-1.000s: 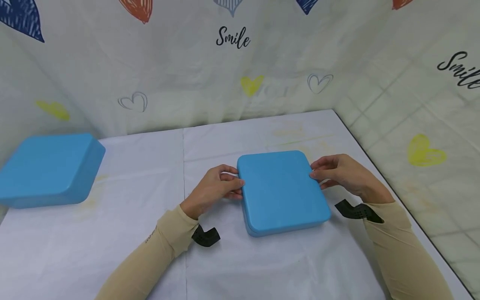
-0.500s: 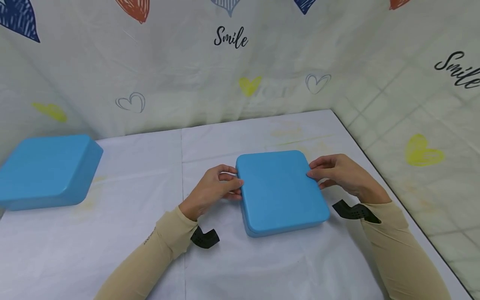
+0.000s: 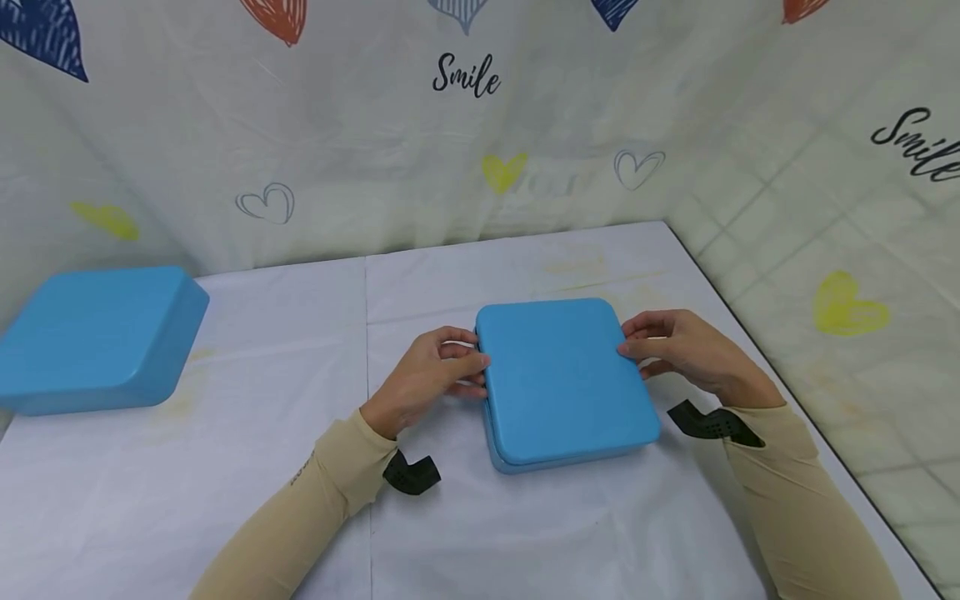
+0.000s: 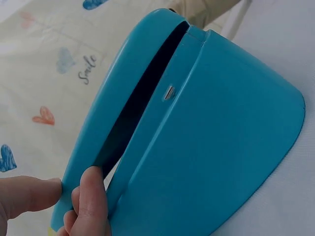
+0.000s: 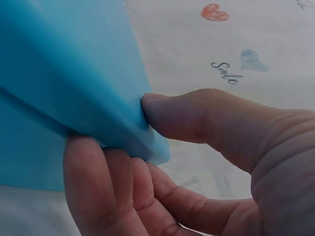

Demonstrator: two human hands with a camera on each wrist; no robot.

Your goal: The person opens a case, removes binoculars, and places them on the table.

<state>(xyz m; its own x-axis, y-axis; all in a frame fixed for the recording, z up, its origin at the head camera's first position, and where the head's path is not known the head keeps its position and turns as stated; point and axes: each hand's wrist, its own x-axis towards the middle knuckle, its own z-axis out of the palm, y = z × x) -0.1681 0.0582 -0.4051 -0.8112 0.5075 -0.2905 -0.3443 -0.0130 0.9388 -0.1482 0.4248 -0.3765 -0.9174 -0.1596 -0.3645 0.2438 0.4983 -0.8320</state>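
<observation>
A square blue box sits on the white-covered table, its rounded blue lid (image 3: 566,383) tilted slightly on the box base (image 4: 211,128). My left hand (image 3: 427,375) pinches the lid's left edge, thumb on the outer face and fingers under the rim. A dark gap shows between lid and base in the left wrist view; the inside cannot be made out. On the opposite edge, my right hand (image 3: 690,350) pinches the lid between thumb (image 5: 177,115) and fingers. In the right wrist view the lid's rim still lies close to the base.
Another blue box (image 3: 97,337) stands at the table's left, partly cut off by the frame. Behind and to the right hang pale curtains (image 3: 360,150) printed with hearts and "Smile". The table's dark right edge runs close past my right forearm.
The lid's left side has risen a little off the base, and my left hand has moved slightly up with it. The right hand stays nearly where it was.
</observation>
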